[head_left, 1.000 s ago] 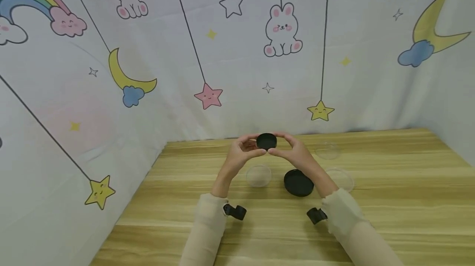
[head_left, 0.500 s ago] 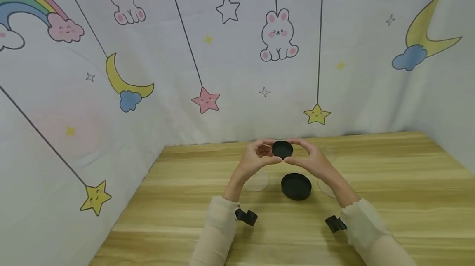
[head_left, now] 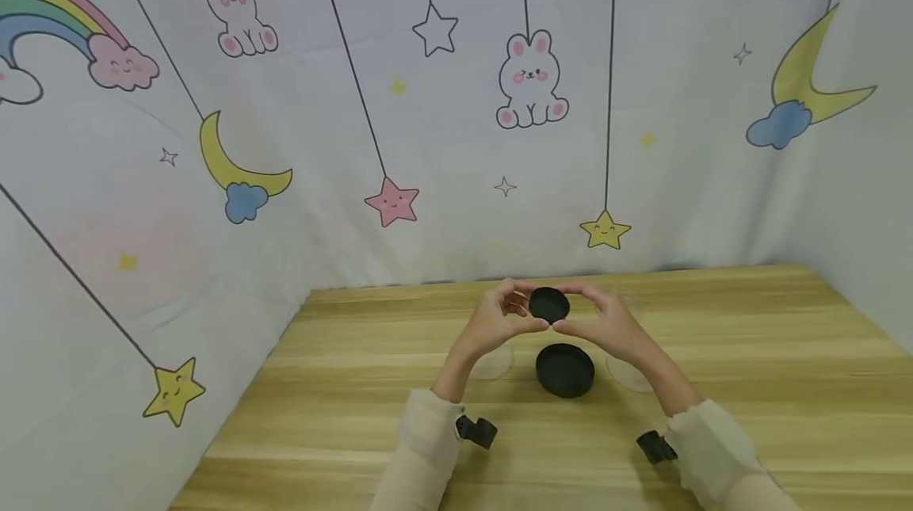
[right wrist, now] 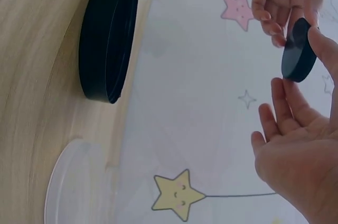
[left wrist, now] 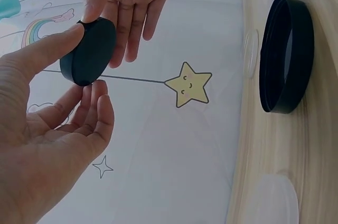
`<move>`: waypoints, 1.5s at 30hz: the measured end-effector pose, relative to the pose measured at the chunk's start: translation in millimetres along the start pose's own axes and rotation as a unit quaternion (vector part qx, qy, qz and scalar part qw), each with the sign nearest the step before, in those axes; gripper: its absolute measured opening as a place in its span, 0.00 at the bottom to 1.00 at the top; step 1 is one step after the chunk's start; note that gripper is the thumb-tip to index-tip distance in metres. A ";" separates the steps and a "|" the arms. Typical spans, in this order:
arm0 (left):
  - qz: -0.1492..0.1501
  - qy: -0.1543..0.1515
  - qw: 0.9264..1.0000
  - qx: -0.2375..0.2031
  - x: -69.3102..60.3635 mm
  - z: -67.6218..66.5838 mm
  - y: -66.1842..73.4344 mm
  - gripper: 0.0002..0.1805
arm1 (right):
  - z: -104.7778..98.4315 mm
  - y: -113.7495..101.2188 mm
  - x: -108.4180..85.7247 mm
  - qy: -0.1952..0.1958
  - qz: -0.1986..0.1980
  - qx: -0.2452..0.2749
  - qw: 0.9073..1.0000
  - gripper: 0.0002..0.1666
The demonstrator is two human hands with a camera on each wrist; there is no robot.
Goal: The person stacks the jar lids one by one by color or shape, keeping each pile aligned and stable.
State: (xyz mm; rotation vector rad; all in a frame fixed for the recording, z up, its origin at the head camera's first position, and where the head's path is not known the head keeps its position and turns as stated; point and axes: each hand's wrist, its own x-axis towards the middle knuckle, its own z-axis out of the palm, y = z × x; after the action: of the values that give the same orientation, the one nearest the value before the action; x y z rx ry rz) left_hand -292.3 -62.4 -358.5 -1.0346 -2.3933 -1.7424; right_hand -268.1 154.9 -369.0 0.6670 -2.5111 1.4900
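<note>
Our left hand (head_left: 498, 321) and right hand (head_left: 608, 326), part-curled, pinch a small round black plastic-looking lid (head_left: 549, 305) | step: apparently holding aloft | next: needs even pressure

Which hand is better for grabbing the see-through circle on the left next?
Probably the left hand: the head view shows the see-through circle just below it; the right hand is farther across. Both hands hold the small black disc, so left must let go first.
</note>
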 end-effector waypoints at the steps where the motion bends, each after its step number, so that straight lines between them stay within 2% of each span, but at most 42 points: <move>1: 0.002 0.002 1.000 0.002 -0.6 -0.3 -0.6 0.25 | 0.8 0.5 0.2 0.001 -0.004 -0.002 1.000 0.32; 5: 0.024 0.008 1.000 0.013 -1.3 -1.3 -4.9 0.25 | 2.0 2.2 0.8 0.001 -0.008 -0.001 1.000 0.32; 8: 0.028 0.006 0.999 0.019 -2.1 -0.5 -7.1 0.25 | 1.5 4.5 0.1 -0.007 -0.004 0.004 1.000 0.32; 11: 0.007 -0.002 1.000 0.020 -2.8 1.8 -7.4 0.25 | -0.4 7.4 -0.9 -0.020 -0.005 0.008 1.000 0.32; 15: -0.044 -0.018 0.999 0.012 -3.4 7.7 -8.2 0.25 | -6.5 11.5 -2.6 -0.048 -0.004 -0.003 0.999 0.31; 21: -0.069 -0.046 0.997 0.006 -3.8 17.7 -16.0 0.25 | -13.6 19.8 -5.3 -0.089 0.021 -0.022 0.996 0.32; 26: -0.099 -0.052 0.994 -0.003 -5.6 27.6 -23.9 0.25 | -15.1 27.2 -5.3 -0.124 0.040 -0.033 0.991 0.34; 29: -0.117 -0.050 0.992 0.009 -6.8 34.4 -30.1 0.25 | -14.6 32.6 -5.5 -0.143 0.056 -0.026 0.988 0.34; 33: -0.133 -0.052 0.989 0.048 -8.7 42.6 -38.5 0.24 | -10.8 40.6 -5.9 -0.168 0.072 -0.016 0.983 0.33; 36: -0.152 -0.056 0.984 0.075 -10.1 46.8 -43.0 0.24 | -7.9 46.0 -6.2 -0.182 0.076 -0.016 0.980 0.32; 40: -0.180 -0.058 0.978 0.090 -11.8 50.6 -45.7 0.24 | -6.5 51.3 -7.0 -0.189 0.079 -0.019 0.979 0.33; 45: -0.178 -0.061 0.976 0.110 -12.4 53.4 -49.6 0.24 | -5.6 54.6 -7.9 -0.196 0.085 -0.022 0.977 0.33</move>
State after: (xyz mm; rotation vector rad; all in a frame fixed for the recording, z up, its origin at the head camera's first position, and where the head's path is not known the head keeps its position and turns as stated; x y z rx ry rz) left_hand -288.4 -31.4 -425.5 -0.7412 -2.9186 -1.4807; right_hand -285.8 184.3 -412.4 0.8284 -2.9535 1.4725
